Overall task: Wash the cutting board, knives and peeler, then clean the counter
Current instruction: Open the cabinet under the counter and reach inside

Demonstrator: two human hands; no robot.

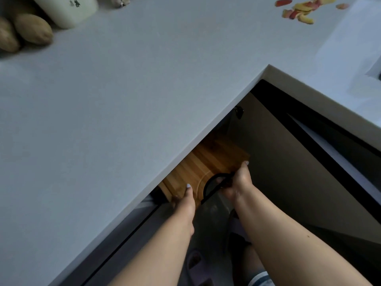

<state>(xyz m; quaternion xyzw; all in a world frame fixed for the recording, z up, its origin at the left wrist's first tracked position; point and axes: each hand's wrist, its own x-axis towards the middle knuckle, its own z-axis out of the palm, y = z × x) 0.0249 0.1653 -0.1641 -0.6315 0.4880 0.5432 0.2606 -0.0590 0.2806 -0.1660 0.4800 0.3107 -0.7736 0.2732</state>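
Below the counter [123, 112] edge, both arms outstretched, left hand [184, 198] and right hand [237, 182] fingers gripping cutting board [198, 168]

Home kitchen. I stand at a pale L-shaped counter [115, 104]: potatoes [33, 29] and a white canister [70, 9] at its back, fruit peelings [299, 11] on top, cabinet [288, 162] open below.
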